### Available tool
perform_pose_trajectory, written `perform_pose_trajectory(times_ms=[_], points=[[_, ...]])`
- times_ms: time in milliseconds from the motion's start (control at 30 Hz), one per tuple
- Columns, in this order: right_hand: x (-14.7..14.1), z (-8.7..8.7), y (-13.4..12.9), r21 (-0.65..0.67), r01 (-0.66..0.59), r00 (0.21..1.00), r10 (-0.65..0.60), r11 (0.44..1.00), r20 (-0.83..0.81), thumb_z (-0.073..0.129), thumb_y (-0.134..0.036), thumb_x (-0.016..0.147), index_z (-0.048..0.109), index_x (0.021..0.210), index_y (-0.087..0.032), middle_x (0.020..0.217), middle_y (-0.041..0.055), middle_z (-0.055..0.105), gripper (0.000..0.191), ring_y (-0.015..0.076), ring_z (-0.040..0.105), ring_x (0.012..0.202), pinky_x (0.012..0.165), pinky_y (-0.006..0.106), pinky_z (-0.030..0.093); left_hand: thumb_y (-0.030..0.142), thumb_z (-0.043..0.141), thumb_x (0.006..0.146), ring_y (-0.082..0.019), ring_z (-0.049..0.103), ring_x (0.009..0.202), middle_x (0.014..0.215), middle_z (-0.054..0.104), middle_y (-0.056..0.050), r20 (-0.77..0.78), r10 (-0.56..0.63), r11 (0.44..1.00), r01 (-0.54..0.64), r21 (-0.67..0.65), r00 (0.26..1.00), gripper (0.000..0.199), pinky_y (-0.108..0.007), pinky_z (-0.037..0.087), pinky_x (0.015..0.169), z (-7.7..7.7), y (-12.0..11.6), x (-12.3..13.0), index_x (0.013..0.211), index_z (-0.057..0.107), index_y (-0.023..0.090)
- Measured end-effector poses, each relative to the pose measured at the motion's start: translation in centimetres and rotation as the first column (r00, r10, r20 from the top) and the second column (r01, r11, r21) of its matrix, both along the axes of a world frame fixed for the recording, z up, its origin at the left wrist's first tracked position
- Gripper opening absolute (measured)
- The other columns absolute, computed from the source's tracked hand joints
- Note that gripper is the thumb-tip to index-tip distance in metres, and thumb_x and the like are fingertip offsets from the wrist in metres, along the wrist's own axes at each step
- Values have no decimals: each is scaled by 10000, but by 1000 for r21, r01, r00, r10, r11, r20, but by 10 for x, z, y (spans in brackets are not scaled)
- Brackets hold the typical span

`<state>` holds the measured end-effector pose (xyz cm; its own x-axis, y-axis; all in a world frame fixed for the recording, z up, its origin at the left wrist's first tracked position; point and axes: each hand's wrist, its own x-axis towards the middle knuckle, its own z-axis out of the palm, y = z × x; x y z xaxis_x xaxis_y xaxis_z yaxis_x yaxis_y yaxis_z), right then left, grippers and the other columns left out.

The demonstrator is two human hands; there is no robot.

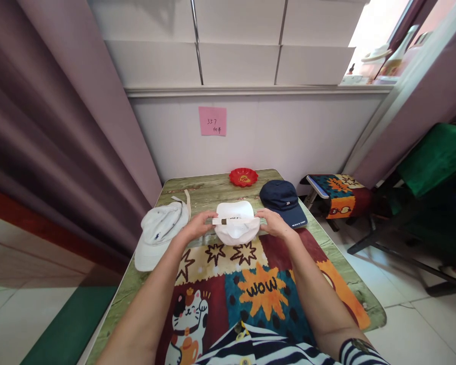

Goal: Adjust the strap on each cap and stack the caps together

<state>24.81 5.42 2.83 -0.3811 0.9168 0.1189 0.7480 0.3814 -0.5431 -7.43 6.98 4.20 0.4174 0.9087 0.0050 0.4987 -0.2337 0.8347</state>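
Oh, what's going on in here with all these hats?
A person is holding a white cap by its two sides, left hand and right hand, over a table. A pale cap lies to the left and a dark blue cap to the right. A red dish sits farther back, near the wall.

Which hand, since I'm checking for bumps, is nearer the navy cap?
Right. The right hand is close beside the navy cap; the left hand is farther off, across the held white cap.
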Motion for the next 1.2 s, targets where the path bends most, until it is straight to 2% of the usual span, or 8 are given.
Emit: perform_pose_trajectory(times_ms=[133,233,400,567,667,767,1067,1200], points=[[-1,15,1,-28,-71,949,59,997,-309,698,-270,798,760,1011,-240,1248,65,692,224,266,623,1171,1060,401,423,444,722,750,-307,628,1132,1139,734,-99,69,-36,998,39,-42,997,391,-441,435,1051,18,-8,-7,1036,737,178],[-4,35,-1,-115,-197,782,85,974,-617,709,-356,813,739,1061,-197,1115,64,742,297,258,662,1081,1008,402,468,399,719,801,-264,649,1095,1159,730,-99,318,8,995,24,-95,948,422,-382,471,1010,41,-15,-11,1162,698,182],[-24,58,0,-268,-339,374,-132,902,-918,725,-391,814,699,1110,-171,950,48,765,369,207,703,871,817,330,552,256,716,826,-214,701,947,1052,758,-80,813,194,972,6,-236,549,290,-331,522,930,66,-18,-3,1102,709,166],[-57,48,6,-475,-471,83,-499,743,-862,573,-195,910,700,1055,-126,929,63,781,205,199,724,888,894,321,559,417,568,924,-286,624,1198,1113,754,-98,920,301,948,29,-318,252,356,-438,421,1095,52,-24,17,1152,694,174],[-70,32,8,-588,-562,65,-677,582,-733,503,-162,937,664,1116,-86,940,97,782,253,222,733,945,974,372,538,601,474,915,-329,542,1302,1253,701,-119,925,274,947,95,-308,263,576,-504,364,1129,36,-41,30,1301,623,200],[-77,17,9,-624,-573,43,-740,532,-671,437,-163,958,594,1233,-69,996,125,774,331,246,732,984,1002,447,521,723,360,889,-352,480,1357,1346,645,-127,908,249,929,181,-323,338,747,-540,330,1137,23,-59,42,1398,548,209],[-85,9,-26,-414,-592,-109,-577,692,-809,408,-516,959,519,1374,-207,1286,103,682,529,288,597,1250,1120,555,381,759,253,881,-308,377,1437,1438,577,-85,913,205,875,352,-333,353,807,-495,239,1185,6,-67,52,1451,499,243],[-91,9,-40,-384,-621,-104,-558,683,-824,437,-547,932,534,1362,-204,1318,108,661,558,291,530,1322,1163,568,304,727,257,900,-298,378,1436,1424,592,-76,918,226,867,361,-342,327,773,-486,227,1191,7,-67,52,1445,505,239]])
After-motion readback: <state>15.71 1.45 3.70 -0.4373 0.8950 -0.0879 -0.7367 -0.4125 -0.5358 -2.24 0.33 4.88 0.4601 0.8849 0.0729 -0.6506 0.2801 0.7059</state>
